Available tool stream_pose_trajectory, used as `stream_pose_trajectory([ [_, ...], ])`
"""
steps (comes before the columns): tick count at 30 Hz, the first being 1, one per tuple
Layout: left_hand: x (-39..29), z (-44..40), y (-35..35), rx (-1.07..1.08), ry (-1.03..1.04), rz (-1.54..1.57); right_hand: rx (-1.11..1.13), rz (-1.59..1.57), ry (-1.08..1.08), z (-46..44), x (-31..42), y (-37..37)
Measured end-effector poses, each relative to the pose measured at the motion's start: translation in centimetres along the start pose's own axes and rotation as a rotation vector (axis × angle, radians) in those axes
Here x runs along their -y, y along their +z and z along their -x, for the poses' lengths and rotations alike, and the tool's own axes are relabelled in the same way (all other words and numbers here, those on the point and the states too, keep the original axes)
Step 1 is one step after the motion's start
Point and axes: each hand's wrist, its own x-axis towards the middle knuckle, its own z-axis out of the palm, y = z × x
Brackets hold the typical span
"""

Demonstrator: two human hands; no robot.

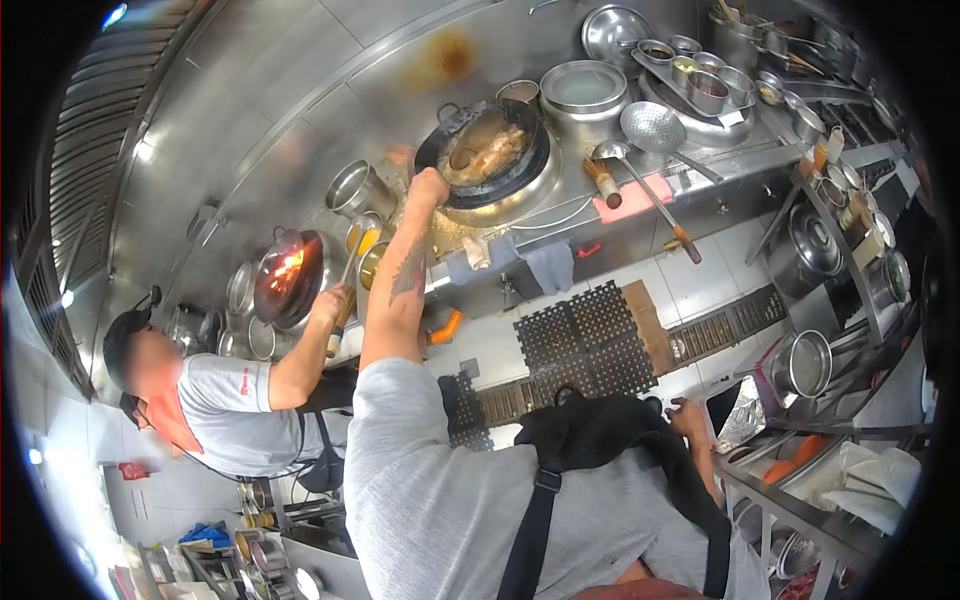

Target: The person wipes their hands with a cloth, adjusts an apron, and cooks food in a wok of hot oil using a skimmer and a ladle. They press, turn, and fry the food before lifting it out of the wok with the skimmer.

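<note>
My left arm stretches forward, and my left hand [430, 187] is closed on the near rim of a dark wok [432, 153]. Pale brown food [495, 150] lies in the wok, which sits on a round metal burner ring [510, 205]. My right hand [690, 420] hangs low at my side, near a foil-covered thing [742, 415]. Its fingers are loosely bent and apart, with nothing visible in them.
To the left, a co-worker [225, 400] holds a long-handled tool over a second wok [310, 270] with flames in it. A ladle [640, 180], a brush [602, 183] and a perforated skimmer [652, 127] lie right of my wok. A black mat [585, 340] covers the floor.
</note>
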Motion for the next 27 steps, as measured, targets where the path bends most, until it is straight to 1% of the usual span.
stream_pose_trajectory([
  [1, -0.6, 0.6, -0.9, 0.002, 0.003, 0.003, 0.011, -0.060, 0.052, -0.5, -0.3, 0.5],
  [2, -1.2, 1.2, -2.0, 0.034, -0.035, -0.026, 0.022, -0.122, 0.104, -0.9, -0.8, 0.9],
  [3, -1.8, 1.8, -2.9, 0.070, -0.071, -0.057, 0.021, -0.127, 0.112, -1.0, -0.9, 1.1],
  [4, -1.9, 1.5, -2.8, 0.081, -0.065, -0.058, -0.001, -0.061, 0.059, -1.1, -1.0, 1.1],
  [6, -2.4, 0.1, -3.1, -0.010, -0.060, 0.019, -0.006, 0.068, -0.020, -1.2, -0.7, 0.9],
  [7, -2.0, -1.6, -2.0, -0.007, -0.056, 0.020, -0.006, 0.068, -0.015, -1.2, -0.2, 0.7],
  [9, -1.2, -3.8, 0.7, -0.078, -0.011, 0.089, -0.058, 0.108, -0.050, -1.2, 1.0, 0.4],
  [11, -0.5, -4.2, 2.9, -0.111, 0.005, 0.111, -0.068, 0.098, -0.033, -1.0, 2.3, 0.2],
  [13, -0.4, -4.0, 3.6, -0.149, 0.023, 0.136, -0.080, 0.059, -0.022, -0.8, 3.4, 0.0],
  [15, -0.2, -3.4, 4.7, -0.249, 0.025, 0.127, -0.109, 0.059, -0.058, -0.1, 4.7, -0.6],
  [16, 0.4, -3.4, 4.5, -0.291, 0.112, 0.040, -0.073, -0.007, 0.002, 0.7, 5.9, -1.4],
  [17, 1.3, -3.3, 4.1, -0.290, 0.114, 0.038, -0.039, -0.073, 0.061, 1.1, 6.4, -1.8],
  [19, 0.0, 0.0, -1.4, -0.161, 0.174, 0.122, -0.034, -0.084, 0.069, 0.8, 4.7, -1.6],
  [20, -0.6, 0.7, -2.7, -0.158, 0.176, 0.118, -0.027, -0.080, 0.079, 0.7, 3.5, -1.4],
  [21, -1.0, 1.4, -3.5, -0.066, 0.168, 0.102, -0.018, -0.079, 0.083, 0.5, 2.6, -1.4],
  [22, -1.2, 2.1, -3.7, 0.027, 0.156, 0.085, -0.012, -0.042, 0.072, 0.2, 1.8, -1.4],
  [25, -2.0, 0.7, 0.2, 0.083, 0.128, -0.007, -0.002, -0.009, 0.065, -0.4, 0.5, -1.3],
  [26, -1.9, -0.8, 3.2, 0.054, 0.066, -0.044, -0.005, -0.027, 0.062, -0.5, 0.3, -1.2],
  [27, -3.9, 0.6, 2.5, 0.046, 0.013, -0.038, -0.010, -0.044, 0.059, -0.5, -0.1, -1.2],
])
